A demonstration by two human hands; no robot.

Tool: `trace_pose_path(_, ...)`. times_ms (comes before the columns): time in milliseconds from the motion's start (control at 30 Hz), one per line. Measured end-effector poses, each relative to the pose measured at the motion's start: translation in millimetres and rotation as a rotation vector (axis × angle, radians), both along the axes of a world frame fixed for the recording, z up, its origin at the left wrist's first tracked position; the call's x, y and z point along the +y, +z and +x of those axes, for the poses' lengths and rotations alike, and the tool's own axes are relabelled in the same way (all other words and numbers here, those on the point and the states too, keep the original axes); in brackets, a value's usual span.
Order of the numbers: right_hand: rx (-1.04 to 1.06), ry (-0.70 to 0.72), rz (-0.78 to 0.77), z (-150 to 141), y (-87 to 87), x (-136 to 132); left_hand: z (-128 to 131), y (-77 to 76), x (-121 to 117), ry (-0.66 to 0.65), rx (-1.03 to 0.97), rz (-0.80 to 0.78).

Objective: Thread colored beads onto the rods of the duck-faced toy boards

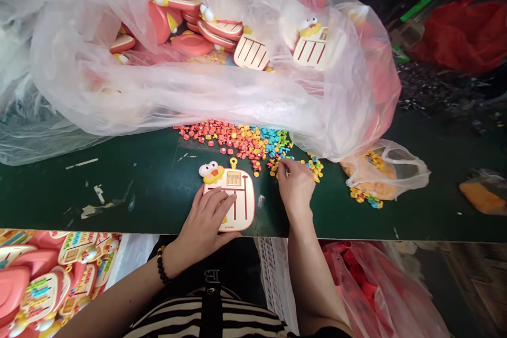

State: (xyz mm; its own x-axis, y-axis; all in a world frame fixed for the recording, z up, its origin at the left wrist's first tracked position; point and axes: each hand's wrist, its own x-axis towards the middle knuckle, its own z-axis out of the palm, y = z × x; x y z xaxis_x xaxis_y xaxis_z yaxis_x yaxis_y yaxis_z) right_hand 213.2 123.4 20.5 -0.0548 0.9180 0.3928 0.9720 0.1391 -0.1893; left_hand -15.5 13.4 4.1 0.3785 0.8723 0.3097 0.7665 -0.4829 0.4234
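Observation:
A cream toy board (244,211) with a red rim, red slots and a yellow-beaked, big-eyed head (211,171) lies face up at the table's near edge. My left hand (206,216) holds it, with the fingers across its left face and the thumb along the near edge. To the right, my right hand (297,185) is closed, its bent fingertips among small yellow plastic pieces (316,167). Anything between those fingertips is hidden. Beyond the board spreads a heap of small red pieces (233,140), with blue pieces (271,140) and green ones at its right end.
A large clear plastic bag (198,95) full of similar toy boards fills the back of the green table (158,190). At the right sits a small bag (396,169) of yellow pieces. Boards fitted with coloured pieces (43,290) are piled lower left; a red bag (376,285) hangs lower right.

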Motion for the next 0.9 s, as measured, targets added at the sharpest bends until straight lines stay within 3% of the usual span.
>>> trace_pose_path(267, 0.022, 0.105, -0.030, 0.8, -1.4, -4.3, 0.8, -1.4, -0.1, -0.004, -0.012, 0.023)
trace_pose_path(467, 0.086, 0.078, -0.040, 6.2, 1.4, 4.3, 0.7, -1.4, 0.4, -0.010, -0.014, 0.012)
trace_pose_path(700, 0.003, 0.023, -0.239, -4.2, 11.6, 32.7, 0.4, 0.1, 0.4, 0.003, -0.014, 0.016)
trace_pose_path(800, 0.168, 0.066, -0.235, -12.0, 18.4, 24.4, 0.9, -0.2, 0.6, -0.004, -0.018, 0.012)
trace_pose_path(900, 0.469, 0.256, -0.267, -27.2, 17.6, -0.6, 0.9, -0.7, 0.7, -0.009, -0.009, 0.007)
